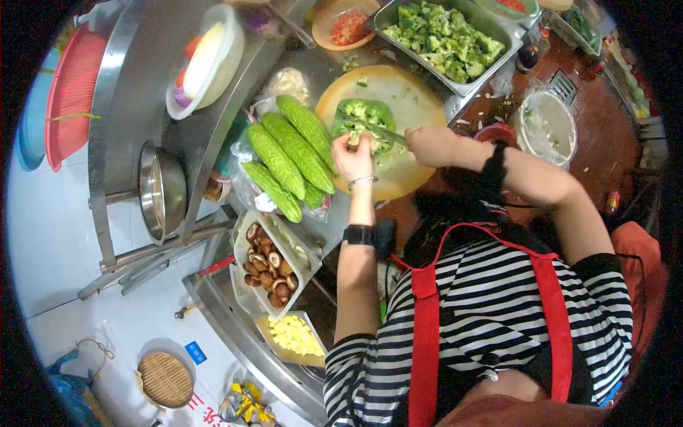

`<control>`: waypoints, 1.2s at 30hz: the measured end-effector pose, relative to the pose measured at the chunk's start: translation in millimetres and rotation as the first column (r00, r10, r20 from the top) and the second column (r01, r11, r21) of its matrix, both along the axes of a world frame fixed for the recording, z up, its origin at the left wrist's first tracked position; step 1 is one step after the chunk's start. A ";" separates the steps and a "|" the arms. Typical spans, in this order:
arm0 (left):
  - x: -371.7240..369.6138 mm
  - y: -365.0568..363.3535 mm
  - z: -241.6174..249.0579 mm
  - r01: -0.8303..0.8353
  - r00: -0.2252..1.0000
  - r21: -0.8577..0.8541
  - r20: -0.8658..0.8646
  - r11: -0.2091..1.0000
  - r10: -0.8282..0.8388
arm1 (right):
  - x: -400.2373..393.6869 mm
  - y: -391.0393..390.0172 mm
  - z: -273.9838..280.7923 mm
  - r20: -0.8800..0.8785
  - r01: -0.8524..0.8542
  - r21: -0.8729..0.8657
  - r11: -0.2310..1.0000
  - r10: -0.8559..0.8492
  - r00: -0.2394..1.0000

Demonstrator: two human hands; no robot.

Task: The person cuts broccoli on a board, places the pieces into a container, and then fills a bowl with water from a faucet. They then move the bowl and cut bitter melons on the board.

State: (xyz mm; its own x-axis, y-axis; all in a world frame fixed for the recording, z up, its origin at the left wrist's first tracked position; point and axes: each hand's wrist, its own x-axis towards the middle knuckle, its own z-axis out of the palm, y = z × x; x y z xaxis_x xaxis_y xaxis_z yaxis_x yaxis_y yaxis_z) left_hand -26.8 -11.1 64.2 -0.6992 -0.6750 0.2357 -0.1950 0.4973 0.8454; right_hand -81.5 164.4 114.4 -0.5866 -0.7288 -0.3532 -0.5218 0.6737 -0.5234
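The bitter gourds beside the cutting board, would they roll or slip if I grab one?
The bitter gourds look long and rounded, so one would probably roll if nudged sideways. Their bumpy, ridged skin likely gives a fair grip. They lie packed together on plastic bags, which may slide underneath.

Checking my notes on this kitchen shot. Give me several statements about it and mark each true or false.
1. The left hand rests on broccoli on the round cutting board. True.
2. The right hand holds a spoon. False: it holds a knife.
3. The bitter gourds lie beside the board. True.
4. The metal tray of cut broccoli is empty. False: it is full of florets.
5. The mushrooms sit in a white basket. True.
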 end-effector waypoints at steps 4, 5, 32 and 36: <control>6.4 11.9 3.1 -0.035 0.999 -0.063 0.003 0.997 0.035 | -1.6 -8.0 -20.4 -0.011 0.035 0.053 0.998 -0.034 0.999; 0.5 9.5 6.8 -0.062 0.998 -0.032 -0.005 0.998 0.062 | -3.4 -11.8 -30.0 -0.025 0.037 0.048 0.998 -0.036 0.999; 79.4 28.0 -69.9 -0.045 0.999 0.105 0.011 0.993 0.044 | 25.8 21.2 -33.8 -0.057 -0.162 0.094 0.982 0.168 0.984; 77.6 14.6 -57.7 -0.053 0.997 0.408 -0.035 0.911 0.074 | 17.3 3.5 -51.9 -0.156 -0.235 0.073 0.969 0.244 0.957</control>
State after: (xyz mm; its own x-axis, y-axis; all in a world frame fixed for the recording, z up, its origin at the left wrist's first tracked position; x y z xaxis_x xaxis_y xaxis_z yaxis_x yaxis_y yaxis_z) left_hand 50.8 3.5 6.5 -0.6465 -0.7620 -0.0360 -0.1682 0.0963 0.9810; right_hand -64.2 167.9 62.5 -0.4495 -0.8379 -0.3096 -0.7464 0.5427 -0.3851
